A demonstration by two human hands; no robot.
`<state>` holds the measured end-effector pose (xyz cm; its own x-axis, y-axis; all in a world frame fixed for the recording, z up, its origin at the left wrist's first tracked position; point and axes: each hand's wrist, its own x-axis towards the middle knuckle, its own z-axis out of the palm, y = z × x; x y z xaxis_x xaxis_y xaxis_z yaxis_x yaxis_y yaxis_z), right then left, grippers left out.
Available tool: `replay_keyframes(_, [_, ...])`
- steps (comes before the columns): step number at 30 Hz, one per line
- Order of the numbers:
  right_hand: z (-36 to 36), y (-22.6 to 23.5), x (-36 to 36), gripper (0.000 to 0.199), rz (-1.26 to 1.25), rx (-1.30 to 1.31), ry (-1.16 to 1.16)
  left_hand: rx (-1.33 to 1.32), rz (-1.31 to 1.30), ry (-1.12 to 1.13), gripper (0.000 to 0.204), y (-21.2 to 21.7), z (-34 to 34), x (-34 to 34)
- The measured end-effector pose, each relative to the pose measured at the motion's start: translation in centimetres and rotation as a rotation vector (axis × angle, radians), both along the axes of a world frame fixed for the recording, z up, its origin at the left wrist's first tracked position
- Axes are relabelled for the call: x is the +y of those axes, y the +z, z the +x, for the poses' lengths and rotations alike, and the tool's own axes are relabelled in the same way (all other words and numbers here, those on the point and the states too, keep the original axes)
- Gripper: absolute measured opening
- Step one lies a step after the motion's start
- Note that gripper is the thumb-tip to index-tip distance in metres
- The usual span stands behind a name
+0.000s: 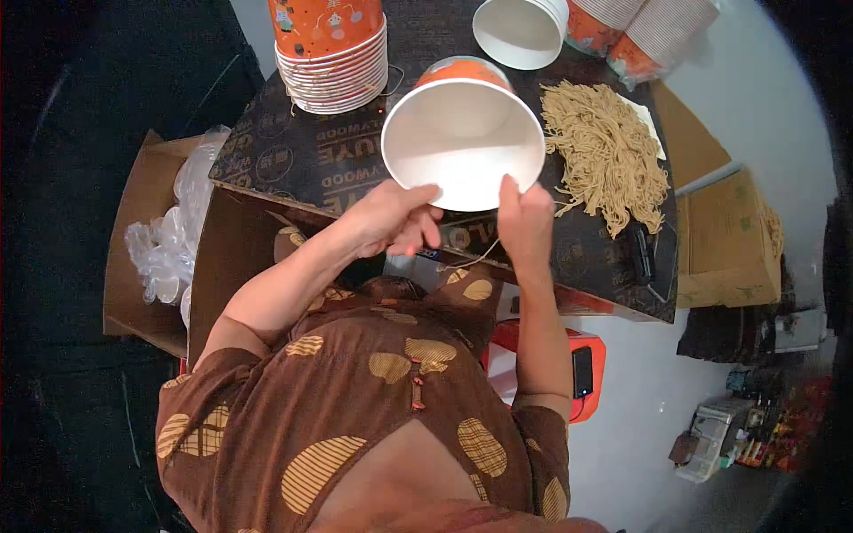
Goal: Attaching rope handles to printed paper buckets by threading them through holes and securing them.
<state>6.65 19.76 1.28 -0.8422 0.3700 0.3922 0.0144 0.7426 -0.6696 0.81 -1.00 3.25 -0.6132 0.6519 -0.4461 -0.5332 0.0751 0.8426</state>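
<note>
A round paper bucket (464, 142), white inside and orange outside, is tilted over the table's near edge with its mouth facing me. My left hand (400, 218) has its thumb at the near rim and its fingers curled below it. On the right side of that rim, my right hand (526, 218) grips with the thumb over the edge. A thin beige cord (484, 258) hangs by my right hand, below the bucket; where it is fastened is hidden. Right of the bucket lies a heap of beige cords (604, 151).
Stacked orange buckets (330, 62) stand at the far left of the dark table (293, 151). More white buckets (520, 35) lie at the back. A black tool (640, 253) rests near the right edge. Cardboard boxes (729, 240) flank the table; a phone (582, 373) sits on a red stool.
</note>
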Motion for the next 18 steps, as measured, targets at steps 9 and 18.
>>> replay_keyframes(9, [1.8,5.0,-1.1,0.013,0.692,0.118,-0.119,1.671,-0.623,0.261,0.048,7.1,1.9,-3.0])
replay_keyframes(18, [3.4,5.7,-2.2,0.016,0.539,0.244,0.073,1.534,-0.689,0.275,0.017,2.5,-4.3,-2.3])
